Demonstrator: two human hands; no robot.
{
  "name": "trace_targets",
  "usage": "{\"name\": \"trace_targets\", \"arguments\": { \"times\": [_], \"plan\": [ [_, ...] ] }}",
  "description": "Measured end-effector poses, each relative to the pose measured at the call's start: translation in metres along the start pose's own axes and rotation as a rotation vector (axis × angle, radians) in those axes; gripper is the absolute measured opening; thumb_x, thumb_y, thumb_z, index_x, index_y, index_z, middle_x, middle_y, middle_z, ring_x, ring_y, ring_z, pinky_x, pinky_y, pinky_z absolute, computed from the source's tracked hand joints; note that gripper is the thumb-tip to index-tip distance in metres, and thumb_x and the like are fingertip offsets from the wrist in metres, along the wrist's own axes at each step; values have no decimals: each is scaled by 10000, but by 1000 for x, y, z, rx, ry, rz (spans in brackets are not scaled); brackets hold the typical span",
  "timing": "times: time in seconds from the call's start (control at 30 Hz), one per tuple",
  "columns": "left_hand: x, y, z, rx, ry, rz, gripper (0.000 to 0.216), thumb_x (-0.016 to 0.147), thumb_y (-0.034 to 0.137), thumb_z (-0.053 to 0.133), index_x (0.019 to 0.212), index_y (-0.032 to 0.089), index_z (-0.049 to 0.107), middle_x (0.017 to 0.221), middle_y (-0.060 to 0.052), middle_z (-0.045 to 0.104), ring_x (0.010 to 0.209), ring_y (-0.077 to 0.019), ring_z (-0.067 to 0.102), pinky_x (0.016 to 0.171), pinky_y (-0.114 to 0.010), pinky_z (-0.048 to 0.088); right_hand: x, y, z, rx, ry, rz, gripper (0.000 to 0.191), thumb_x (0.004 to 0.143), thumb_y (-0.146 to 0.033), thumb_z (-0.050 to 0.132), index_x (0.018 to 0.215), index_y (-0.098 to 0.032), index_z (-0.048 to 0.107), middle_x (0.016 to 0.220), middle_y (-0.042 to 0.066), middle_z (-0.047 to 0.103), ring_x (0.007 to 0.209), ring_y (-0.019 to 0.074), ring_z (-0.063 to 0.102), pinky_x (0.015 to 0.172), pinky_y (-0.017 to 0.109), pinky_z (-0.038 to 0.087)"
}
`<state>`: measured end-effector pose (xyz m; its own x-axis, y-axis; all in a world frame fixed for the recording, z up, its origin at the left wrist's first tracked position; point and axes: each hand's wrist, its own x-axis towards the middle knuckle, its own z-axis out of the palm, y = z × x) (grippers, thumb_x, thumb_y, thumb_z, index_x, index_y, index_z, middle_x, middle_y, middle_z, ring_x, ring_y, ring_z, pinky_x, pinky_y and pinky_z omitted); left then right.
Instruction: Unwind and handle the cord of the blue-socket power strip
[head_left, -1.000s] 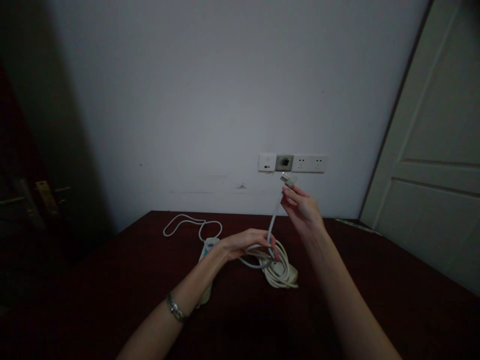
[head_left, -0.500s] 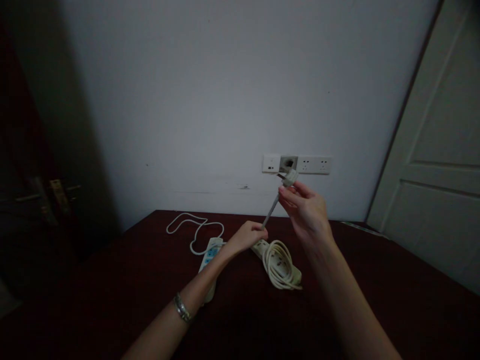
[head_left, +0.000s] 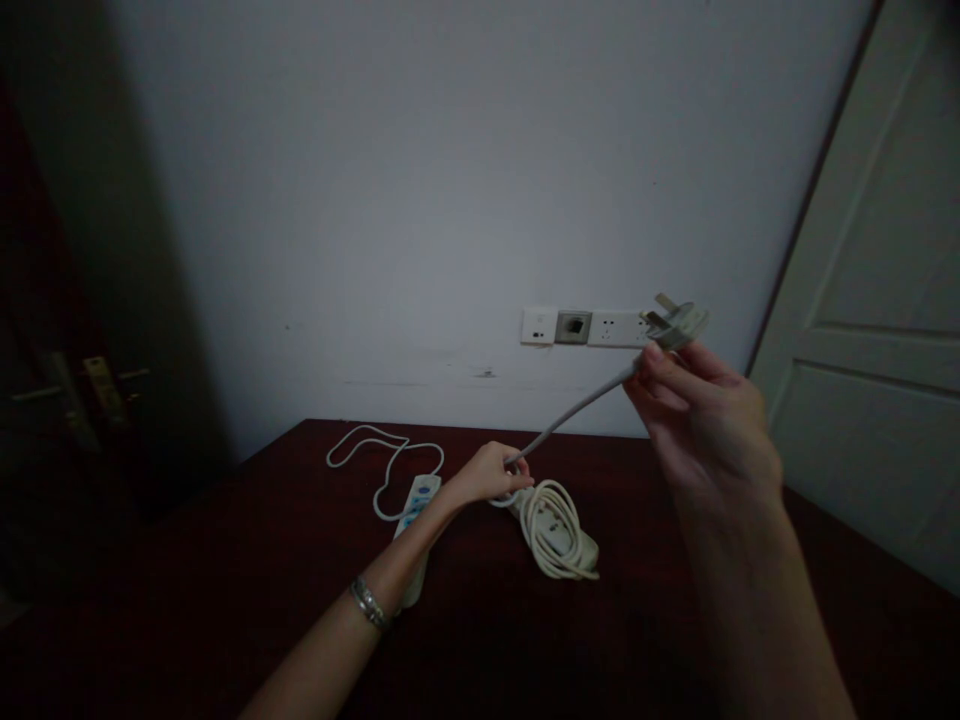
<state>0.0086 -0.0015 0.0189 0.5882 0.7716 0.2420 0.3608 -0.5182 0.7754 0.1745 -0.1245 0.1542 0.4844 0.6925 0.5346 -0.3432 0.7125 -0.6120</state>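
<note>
In my right hand [head_left: 697, 405], a pale plug [head_left: 679, 325] is pinched near its base, its metal pins pointing up and to the left. From it a cable [head_left: 574, 412] slopes down to my left hand [head_left: 491, 473], whose fingers are closed round it. Just right of the left hand, a power strip [head_left: 551, 528] lies with a cream cord [head_left: 568, 566] coiled around it. Partly hidden behind my left forearm is a second power strip [head_left: 421, 492] with blue sockets. Its thin white cord [head_left: 386, 480] loops over the table.
Everything lies on a dark red table [head_left: 495, 640] against a pale wall. Low on the wall is a row of sockets [head_left: 609, 328]. A white door [head_left: 885, 330] stands at the right, and a dark door with a metal handle [head_left: 105, 385] at the left.
My right hand has moved right and nearer with the plug, so a longer stretch of cable now spans the two hands. The left hand stays almost in place.
</note>
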Motion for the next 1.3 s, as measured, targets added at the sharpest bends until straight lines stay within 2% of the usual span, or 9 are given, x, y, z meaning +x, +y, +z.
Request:
{"name": "trace_targets", "arguments": {
  "times": [0.17,0.37,0.5,0.7,0.87,0.93,1.07,1.2,1.3],
  "plan": [
    [-7,6,-8,-427,-186,-51,289,642,310,700,823,111,595,754,-62,646,647,-153,605,572,-247,450,6,-12,-9,103,49,0,153,683,-33,637,772,-157,654,824,1,614,773,84,578,702,204,519],
    [-16,13,-17,-924,-268,-36,320,637,107,655,942,109,557,831,-93,654,771,-227,656,710,-366,512,29,1,-26,326,287,109,168,782,10,496,730,-111,601,780,2,585,665,36,555,620,127,506],
    [-19,23,-19,-1130,-437,-5,475,628,-12,558,1089,100,526,1051,-165,612,999,-292,602,837,-445,481,45,16,-45,367,353,216,155,836,-67,483,726,-126,574,732,-12,569,627,56,558,654,234,545],
    [-17,20,-17,-1242,-468,-20,428,674,21,525,1098,79,544,997,-159,614,966,-292,598,752,-486,503,52,26,-56,368,361,234,181,856,-83,466,712,-136,561,724,-6,568,663,60,589,682,237,559],
    [-21,11,-3,-958,-648,-207,371,764,204,585,1121,112,548,963,-134,641,720,-173,638,588,-274,485,58,28,-62,400,444,217,196,874,-78,440,719,-128,547,731,1,567,650,44,587,626,142,548],
    [-22,10,5,-760,-595,-237,332,777,290,587,1040,88,585,825,-102,656,509,-95,562,454,-198,395,62,29,-68,429,474,207,206,879,-65,413,723,-137,528,755,2,572,654,44,591,605,134,547],
    [-27,18,15,-463,-288,-239,398,813,446,497,899,76,618,527,10,534,312,-34,299,337,-189,167,68,32,-84,531,502,287,254,907,-72,304,752,-149,489,706,-4,545,564,49,562,484,138,518],
    [-42,31,14,-312,-26,-217,499,865,506,339,848,94,619,447,70,354,355,-51,257,388,-203,188,71,35,-103,578,445,351,293,882,-21,228,739,-155,446,618,-33,462,418,24,422,362,98,390],
    [-62,38,11,-194,53,-106,519,880,514,301,791,103,607,491,55,362,447,-70,310,462,-214,254,74,41,-113,539,384,416,280,821,34,246,707,-162,411,581,-52,399,382,20,351,338,88,316]
  ]
}}
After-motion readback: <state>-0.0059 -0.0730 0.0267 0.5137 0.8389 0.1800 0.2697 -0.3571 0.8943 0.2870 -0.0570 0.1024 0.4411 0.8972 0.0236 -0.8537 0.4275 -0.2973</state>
